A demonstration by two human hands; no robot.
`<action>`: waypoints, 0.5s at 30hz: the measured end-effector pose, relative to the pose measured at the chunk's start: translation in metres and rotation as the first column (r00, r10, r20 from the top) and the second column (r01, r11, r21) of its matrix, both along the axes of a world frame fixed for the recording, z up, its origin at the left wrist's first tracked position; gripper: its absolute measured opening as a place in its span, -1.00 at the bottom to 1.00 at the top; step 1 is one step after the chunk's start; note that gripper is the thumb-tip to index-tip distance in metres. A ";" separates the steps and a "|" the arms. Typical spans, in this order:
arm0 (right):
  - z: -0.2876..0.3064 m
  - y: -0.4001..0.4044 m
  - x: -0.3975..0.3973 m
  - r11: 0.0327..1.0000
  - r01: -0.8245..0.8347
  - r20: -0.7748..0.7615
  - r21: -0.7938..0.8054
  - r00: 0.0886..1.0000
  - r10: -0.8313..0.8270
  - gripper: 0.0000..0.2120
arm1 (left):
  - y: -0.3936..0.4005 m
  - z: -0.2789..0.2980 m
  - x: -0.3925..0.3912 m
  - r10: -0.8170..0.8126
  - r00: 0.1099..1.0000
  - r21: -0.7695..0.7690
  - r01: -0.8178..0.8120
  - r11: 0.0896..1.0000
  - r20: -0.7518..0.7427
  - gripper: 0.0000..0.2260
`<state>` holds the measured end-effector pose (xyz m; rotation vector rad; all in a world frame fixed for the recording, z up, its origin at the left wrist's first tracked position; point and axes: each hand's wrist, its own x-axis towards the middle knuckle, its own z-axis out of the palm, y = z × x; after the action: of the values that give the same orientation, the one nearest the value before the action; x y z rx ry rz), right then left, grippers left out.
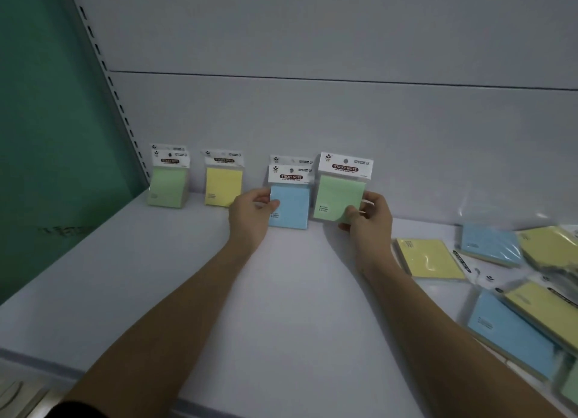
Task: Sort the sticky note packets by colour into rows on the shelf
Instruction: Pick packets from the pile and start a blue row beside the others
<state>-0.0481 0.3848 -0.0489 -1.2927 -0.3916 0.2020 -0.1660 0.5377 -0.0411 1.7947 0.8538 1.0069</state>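
Note:
Packets stand upright against the back wall of the white shelf. From the left there is a green stack, a yellow packet, then a blue stack. My left hand grips the front blue packet by its left edge. My right hand holds a green packet upright by its lower right corner, just right of the blue one.
A loose pile of blue and yellow packets lies flat at the right end of the shelf, with one yellow packet nearest my right arm. A green side panel closes the shelf on the left.

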 end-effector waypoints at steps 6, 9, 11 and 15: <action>0.000 -0.001 0.001 1.000 0.000 -0.019 0.017 1.000 0.000 -0.77 | 0.000 -0.004 0.005 0.055 0.998 0.043 -0.054 0.998 -0.012 -0.80; 0.000 -0.002 0.001 1.000 -0.006 -0.023 0.012 1.000 0.006 -0.76 | -0.001 -0.003 0.003 0.054 0.999 0.024 -0.054 0.998 -0.006 -0.76; 0.004 -0.003 -0.001 0.999 -0.033 -0.030 0.005 0.999 0.033 -0.75 | -0.002 0.000 0.000 0.039 0.999 0.030 -0.038 0.999 -0.023 -0.70; 0.021 -0.008 -0.009 0.991 -0.132 0.005 0.006 0.991 0.132 -0.81 | 0.000 0.010 -0.028 -0.057 0.995 0.052 0.062 0.997 -0.085 -0.64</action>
<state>-0.0567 0.3766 -0.0280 -1.2617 -0.4824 0.3093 -0.1944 0.5379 -0.0307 1.9083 0.8254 0.9306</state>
